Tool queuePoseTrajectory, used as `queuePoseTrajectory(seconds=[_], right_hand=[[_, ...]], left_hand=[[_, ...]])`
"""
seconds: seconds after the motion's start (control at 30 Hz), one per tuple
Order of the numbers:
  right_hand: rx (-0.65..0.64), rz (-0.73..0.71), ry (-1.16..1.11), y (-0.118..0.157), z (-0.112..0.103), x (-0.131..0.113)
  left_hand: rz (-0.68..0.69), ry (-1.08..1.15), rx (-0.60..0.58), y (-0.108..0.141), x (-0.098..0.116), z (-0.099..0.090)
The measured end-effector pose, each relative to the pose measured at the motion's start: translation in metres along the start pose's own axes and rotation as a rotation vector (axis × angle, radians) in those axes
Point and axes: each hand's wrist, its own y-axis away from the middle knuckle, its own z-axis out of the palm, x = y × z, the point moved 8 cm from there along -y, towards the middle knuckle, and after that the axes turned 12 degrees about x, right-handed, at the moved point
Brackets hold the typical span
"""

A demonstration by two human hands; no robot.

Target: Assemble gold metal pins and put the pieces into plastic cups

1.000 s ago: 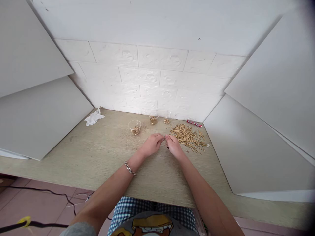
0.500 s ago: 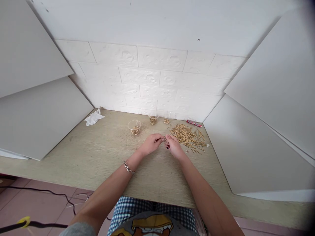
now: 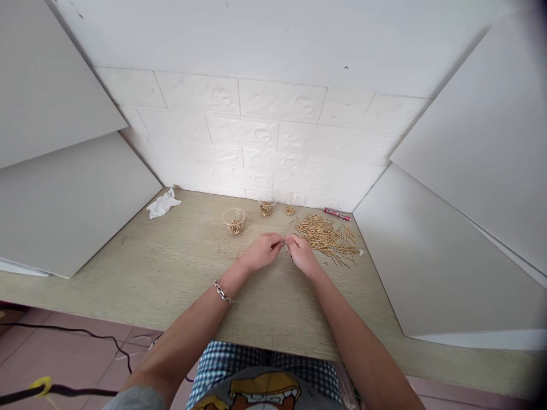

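My left hand (image 3: 264,250) and my right hand (image 3: 301,254) meet fingertip to fingertip above the middle of the table. Both are closed in a pinch, and whatever sits between the fingertips is too small and too covered to name. Just right of my right hand lies a loose pile of thin gold-coloured rods (image 3: 322,234). Beyond my left hand stands a clear plastic cup (image 3: 234,221) with short gold pieces in it. Farther back are a second clear cup (image 3: 266,206) of gold pieces and a small clear container (image 3: 289,208) with a few more.
A crumpled white tissue (image 3: 164,204) lies at the back left of the wooden table (image 3: 171,279). Along the back right rests a red tube (image 3: 337,214). Grey panels (image 3: 81,210) flank the table on both sides, and a white brick-patterned wall (image 3: 243,134) closes the back.
My hands stay in the same place. The right fingers have curled in slightly, and the small shiny bit between the fingertips shows less than before.
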Motion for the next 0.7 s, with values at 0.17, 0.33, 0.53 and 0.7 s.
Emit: queuePoseTrajectory(seconds=[0.17,0.33,0.53,0.7], right_hand=[[0.024,-0.038,0.061,-0.0003,-0.0006,-0.0011],[0.025,-0.063,0.075,-0.0006,0.0003,-0.0009],[0.053,-0.064,0.058,-0.0007,-0.0014,-0.0006],[0.089,-0.063,0.057,-0.0006,-0.0042,-0.0007]], left_hand=[[0.064,-0.088,-0.013,0.001,0.0034,0.0025],[0.107,-0.128,-0.02,0.0017,0.0053,0.0036],[0.095,-0.1,-0.012,0.0015,0.0049,0.004],[0.025,-0.036,0.028,0.0015,-0.0004,0.0045]])
